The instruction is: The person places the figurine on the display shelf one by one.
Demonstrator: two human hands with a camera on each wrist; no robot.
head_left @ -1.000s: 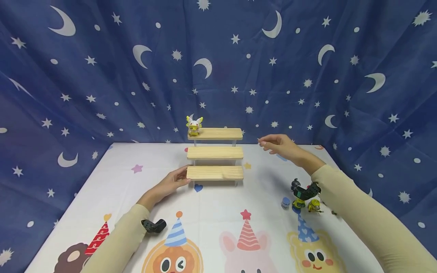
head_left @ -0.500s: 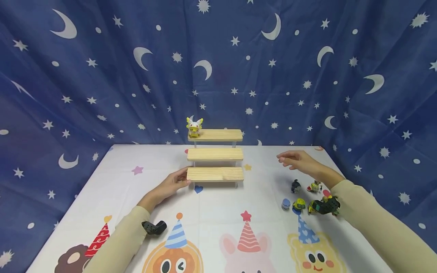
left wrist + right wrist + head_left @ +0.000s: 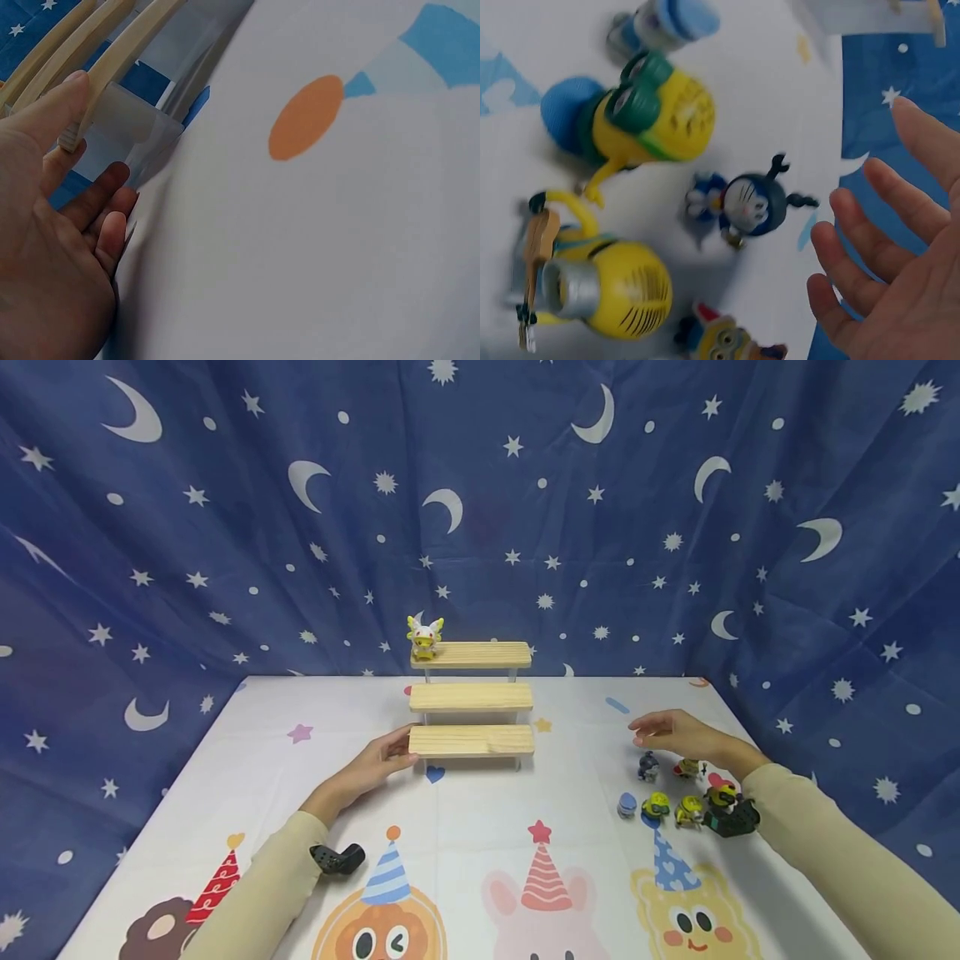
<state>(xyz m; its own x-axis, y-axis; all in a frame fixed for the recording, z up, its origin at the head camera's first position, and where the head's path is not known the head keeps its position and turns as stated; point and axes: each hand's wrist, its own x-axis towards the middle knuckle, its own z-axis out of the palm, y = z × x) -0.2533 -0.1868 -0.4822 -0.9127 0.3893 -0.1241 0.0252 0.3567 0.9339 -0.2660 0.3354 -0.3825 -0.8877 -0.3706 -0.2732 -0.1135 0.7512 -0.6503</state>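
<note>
My left hand (image 3: pixel 372 766) grips the left end of the lowest plank (image 3: pixel 471 741) of a three-tier wooden display stand. In the left wrist view its thumb (image 3: pixel 56 112) and forefinger pinch the plank's end, the other fingers hanging loosely below. A white-and-yellow figurine (image 3: pixel 424 639) stands on the top tier's left end. Over at the right, my right hand (image 3: pixel 678 735) holds nothing and hovers with spread, slightly bent fingers. Nearest to it is a small blue figurine (image 3: pixel 754 204) with dark headgear. Beside that stand yellow figurines, one with green goggles (image 3: pixel 667 112), another with a guitar (image 3: pixel 541 236).
A blue-capped figurine (image 3: pixel 627 805) stands at the left of the group, and a dark-and-yellow one (image 3: pixel 722 795) by the right wrist camera. Printed party animals cover the front of the white tablecloth (image 3: pixel 480 827). A dark blue star-and-moon curtain (image 3: pixel 480 577) rises behind.
My right hand has moved from beside the stand's top tier to the right and down, over the figurines. The left hand stays on the lowest plank.
</note>
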